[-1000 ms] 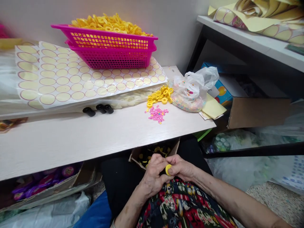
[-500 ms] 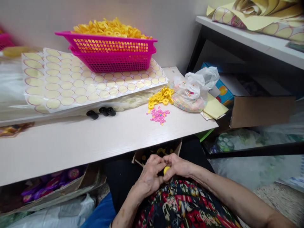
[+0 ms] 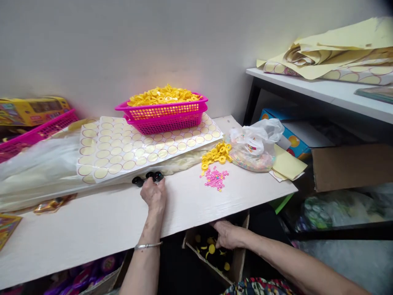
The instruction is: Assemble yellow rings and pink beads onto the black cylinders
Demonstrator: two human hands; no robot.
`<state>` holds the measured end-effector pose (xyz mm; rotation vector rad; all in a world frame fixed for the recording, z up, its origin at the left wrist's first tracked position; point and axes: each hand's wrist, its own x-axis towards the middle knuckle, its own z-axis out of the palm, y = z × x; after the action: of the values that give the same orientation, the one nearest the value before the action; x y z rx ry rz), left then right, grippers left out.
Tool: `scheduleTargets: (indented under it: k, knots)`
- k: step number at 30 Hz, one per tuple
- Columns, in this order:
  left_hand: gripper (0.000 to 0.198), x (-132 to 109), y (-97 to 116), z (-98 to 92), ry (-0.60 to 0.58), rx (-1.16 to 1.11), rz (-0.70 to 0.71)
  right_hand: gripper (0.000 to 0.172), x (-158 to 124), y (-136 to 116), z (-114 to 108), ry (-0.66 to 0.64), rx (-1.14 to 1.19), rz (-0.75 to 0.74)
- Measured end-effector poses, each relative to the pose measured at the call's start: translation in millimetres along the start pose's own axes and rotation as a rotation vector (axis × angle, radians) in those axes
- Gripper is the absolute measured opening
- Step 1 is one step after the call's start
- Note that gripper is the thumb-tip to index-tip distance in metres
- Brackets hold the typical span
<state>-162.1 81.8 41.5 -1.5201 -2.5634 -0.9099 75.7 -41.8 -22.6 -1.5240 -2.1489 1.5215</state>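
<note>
Black cylindrical pieces (image 3: pixel 137 181) lie on the bench (image 3: pixel 190 205) in the head view, just beyond the left hand (image 3: pixel 154 193), whose curled fingertips are at the two rightmost; whether it pinches one cannot be told. The right hand (image 3: pixel 229 234) is down in an open cardboard box (image 3: pixel 242 261) by the bench's near edge, beside yellow discs (image 3: pixel 211 248); its fingertips are partly hidden, so its grip cannot be told. Pink beads (image 3: pixel 215 179) and yellow rings (image 3: pixel 216 154) lie on the bench, well right of the left hand.
</note>
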Motion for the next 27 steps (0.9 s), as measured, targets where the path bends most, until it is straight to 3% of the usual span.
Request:
scheduleTargets:
  k: [3, 5, 7, 9, 10, 12, 17, 22, 25, 27]
  knots:
    - [0.03, 5, 3, 4.4, -0.032, 0.03, -0.012, 0.029, -26, -16, -32, -0.224, 0.075, -0.076]
    - [0.033, 7, 6, 5.5, -0.022, 0.055, -0.047, 0.016, -34, -24, -55, -0.231, 0.175, -0.093]
    - [0.035, 10, 7, 7.0, -0.013, 0.086, -0.075, 0.009, -30, -25, -76, 0.065, 0.16, -0.135]
    - [0.035, 13, 6, 8.4, 0.002, 0.122, -0.085, 0.013, -20, -20, -91, 0.459, -0.009, -0.158]
    - [0.034, 13, 6, 8.6, 0.009, 0.133, -0.074, 0.013, -14, -16, -97, 0.598, -0.108, -0.151]
    - [0.032, 12, 6, 7.4, 0.027, 0.135, -0.029, 0.012, -4, -9, -103, 0.698, -0.251, -0.113]
    - [0.026, -23, 17, 0.8, -0.023, -0.017, 0.115, 0.015, 6, -5, -104, 0.669, -0.438, -0.054]
    - [0.019, -87, 32, 7.0, -0.308, -0.431, 0.307, 0.021, 1, -8, -102, 0.63, -0.621, -0.024]
    - [0.023, -114, 38, 13.9, -0.424, -0.599, 0.269, 0.02, -4, -7, -101, 0.59, -0.674, -0.058]
    - [0.026, -123, 41, 17.7, -0.432, -0.655, 0.227, 0.021, -6, -6, -101, 0.57, -0.695, -0.081]
